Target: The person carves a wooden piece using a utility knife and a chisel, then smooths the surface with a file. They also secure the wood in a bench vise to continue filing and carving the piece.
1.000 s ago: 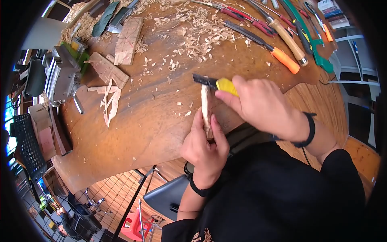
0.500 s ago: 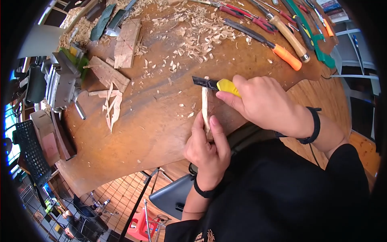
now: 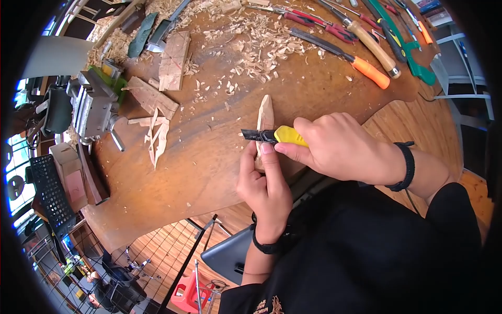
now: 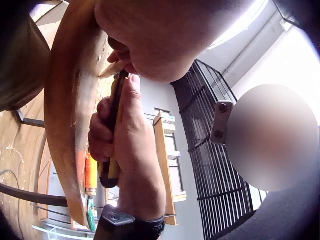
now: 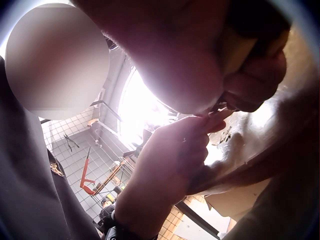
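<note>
A pale wooden stick [image 3: 266,112] with a tapered tip points away from the body over the near edge of the bench. My left hand [image 3: 265,191] pinches its lower part between thumb and fingers. In my right hand [image 3: 342,145] is a yellow-and-black utility knife [image 3: 290,135], its dark blade lying across the stick just above the left thumb. The left wrist view shows the right hand [image 4: 132,145] wrapped round the knife handle [image 4: 114,135]. In the right wrist view the left hand [image 5: 167,170] is at the stick, and the blade contact is mostly hidden.
Wood shavings [image 3: 251,44] cover the far middle of the bench [image 3: 172,193]. An orange-handled file [image 3: 370,72], a wooden-handled tool [image 3: 374,49] and other tools lie far right. Far left are a metal vise [image 3: 94,112], wooden boards [image 3: 174,60] and long offcuts [image 3: 159,141].
The knife and right hand have moved down the stick toward the body, uncovering its tapered tip. The left hand still pinches the stick. The head view has shifted slightly.
</note>
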`<state>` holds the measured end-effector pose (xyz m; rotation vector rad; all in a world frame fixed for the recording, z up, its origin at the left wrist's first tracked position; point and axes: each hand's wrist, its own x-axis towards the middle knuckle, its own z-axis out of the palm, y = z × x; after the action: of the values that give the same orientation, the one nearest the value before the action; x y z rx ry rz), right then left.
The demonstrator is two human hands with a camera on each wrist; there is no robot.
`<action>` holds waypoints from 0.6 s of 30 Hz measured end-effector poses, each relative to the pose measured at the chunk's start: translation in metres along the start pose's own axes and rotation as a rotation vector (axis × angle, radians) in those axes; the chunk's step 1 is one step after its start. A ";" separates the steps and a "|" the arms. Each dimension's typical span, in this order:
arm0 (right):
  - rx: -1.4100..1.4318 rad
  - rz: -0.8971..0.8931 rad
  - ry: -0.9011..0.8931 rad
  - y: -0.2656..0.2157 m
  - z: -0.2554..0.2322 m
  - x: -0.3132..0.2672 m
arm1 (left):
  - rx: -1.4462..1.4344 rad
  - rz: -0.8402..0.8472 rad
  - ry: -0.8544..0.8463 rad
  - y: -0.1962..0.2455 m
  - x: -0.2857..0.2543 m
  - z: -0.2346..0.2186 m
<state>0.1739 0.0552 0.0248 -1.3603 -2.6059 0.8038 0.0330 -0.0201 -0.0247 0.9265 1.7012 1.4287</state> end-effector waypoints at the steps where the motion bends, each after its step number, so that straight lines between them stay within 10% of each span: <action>1: -0.007 -0.001 0.027 -0.001 0.001 0.000 | 0.011 0.040 0.005 -0.001 0.000 0.001; 18: -0.043 0.114 0.161 0.008 0.003 0.013 | 0.174 0.078 0.001 0.006 -0.006 0.002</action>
<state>0.1709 0.0684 0.0158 -1.5292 -2.4553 0.6259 0.0382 -0.0233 -0.0182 1.0967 1.8300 1.3468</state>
